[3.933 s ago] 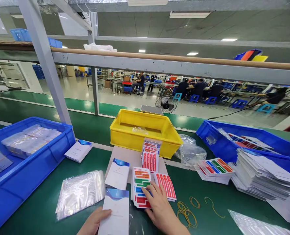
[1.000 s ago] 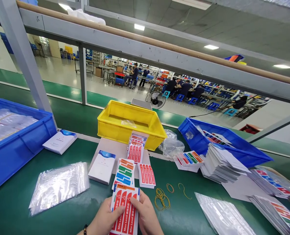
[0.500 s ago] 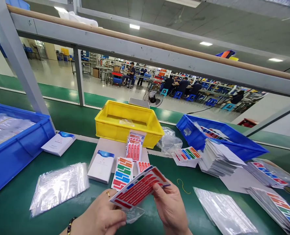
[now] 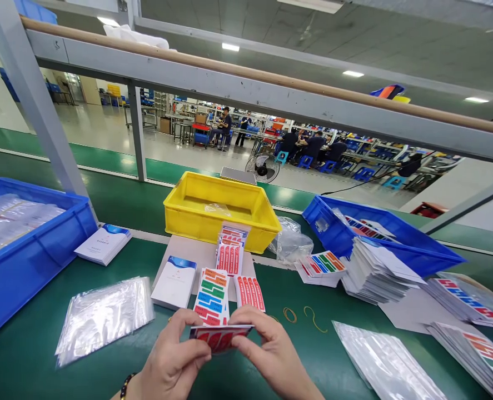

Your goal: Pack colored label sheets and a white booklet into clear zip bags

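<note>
A small stack of red-printed cards [image 4: 218, 340] is held upright on edge between both hands, near the front of the green table. My left hand [image 4: 173, 355] pinches its left end, and my right hand [image 4: 271, 350] grips the right end with thumb and fingers. Just beyond lie a colourful sticker sheet [image 4: 212, 295] and red label sheets [image 4: 250, 293]. To their left rests a stack of white booklets [image 4: 174, 282]. Whether a clear bag surrounds the held cards cannot be made out.
Clear bags [image 4: 106, 316] lie at left, more bags [image 4: 388, 361] at right. Behind stands a yellow bin [image 4: 221, 219], flanked by a blue bin [image 4: 33, 244] and a tilted blue bin [image 4: 433, 253]. Paper stacks [image 4: 373, 278] and rubber bands [image 4: 290, 315] are on the right.
The held cards have turned from a slanted, face-showing pose to a level, edge-on one. My right hand has moved left and now grips their right end; the clear plastic below them no longer shows.
</note>
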Motion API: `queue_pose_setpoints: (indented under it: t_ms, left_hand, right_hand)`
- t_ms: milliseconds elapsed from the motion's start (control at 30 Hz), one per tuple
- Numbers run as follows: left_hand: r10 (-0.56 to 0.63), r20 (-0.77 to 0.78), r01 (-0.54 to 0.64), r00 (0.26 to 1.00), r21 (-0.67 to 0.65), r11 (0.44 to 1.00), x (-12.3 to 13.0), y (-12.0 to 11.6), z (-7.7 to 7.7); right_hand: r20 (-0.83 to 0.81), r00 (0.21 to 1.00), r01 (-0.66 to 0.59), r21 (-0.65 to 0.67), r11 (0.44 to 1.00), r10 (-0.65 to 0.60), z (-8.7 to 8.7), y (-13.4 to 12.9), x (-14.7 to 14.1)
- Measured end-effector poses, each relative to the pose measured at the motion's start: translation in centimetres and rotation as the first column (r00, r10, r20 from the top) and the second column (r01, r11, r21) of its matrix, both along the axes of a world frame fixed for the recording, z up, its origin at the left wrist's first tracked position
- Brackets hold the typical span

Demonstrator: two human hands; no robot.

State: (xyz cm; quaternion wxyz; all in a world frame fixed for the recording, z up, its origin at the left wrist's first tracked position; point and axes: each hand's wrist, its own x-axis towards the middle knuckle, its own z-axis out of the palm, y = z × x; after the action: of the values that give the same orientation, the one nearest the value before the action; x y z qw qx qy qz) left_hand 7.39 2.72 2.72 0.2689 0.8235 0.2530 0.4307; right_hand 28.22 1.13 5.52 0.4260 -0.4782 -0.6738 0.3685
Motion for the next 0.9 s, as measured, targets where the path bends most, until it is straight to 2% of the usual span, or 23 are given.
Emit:
queue_pose_setpoints:
  t_ms: [133,300,433,500,600,800,900]
  left_hand:
    - [0.060,0.023,-0.061,0.998,0.040,0.997,-0.1,-0.3,0.2]
    - [0.056,-0.008,-0.055,0.998,0.069,0.996,-0.3,-0.6,0.7]
    - [-0.032,-0.104,0.040,0.994,0.074,0.996,-0.6,-0.4,1.5]
    - [-0.026,-0.112,0.035,0.993,0.084,0.996,-0.7,-0.3,1.8]
    - [0.004,-0.114,0.006,0.994,0.087,0.996,-0.7,-0.3,1.9]
    - [-0.020,-0.156,0.027,0.988,0.043,0.999,-0.5,-0.3,1.7]
    - [-0.022,-0.147,0.029,0.989,0.046,0.999,-0.2,-0.5,2.0]
  right_hand:
    - [0.061,0.997,-0.060,0.076,0.995,0.056,0.1,-0.7,-0.1]
    - [0.281,0.942,-0.223,0.116,0.968,0.183,0.4,-1.4,-0.6]
    - [0.333,0.933,-0.235,0.277,0.931,0.137,0.0,-1.5,-0.5]
    - [0.339,0.935,-0.227,0.336,0.914,0.108,-0.1,-1.5,-0.5]
    - [0.389,0.918,-0.234,0.365,0.901,0.081,0.1,-1.4,-0.5]
    - [0.393,0.920,-0.194,0.428,0.882,0.012,0.6,-1.4,-1.0]
    - [0.392,0.920,-0.226,0.474,0.851,0.026,0.3,-1.2,-1.5]
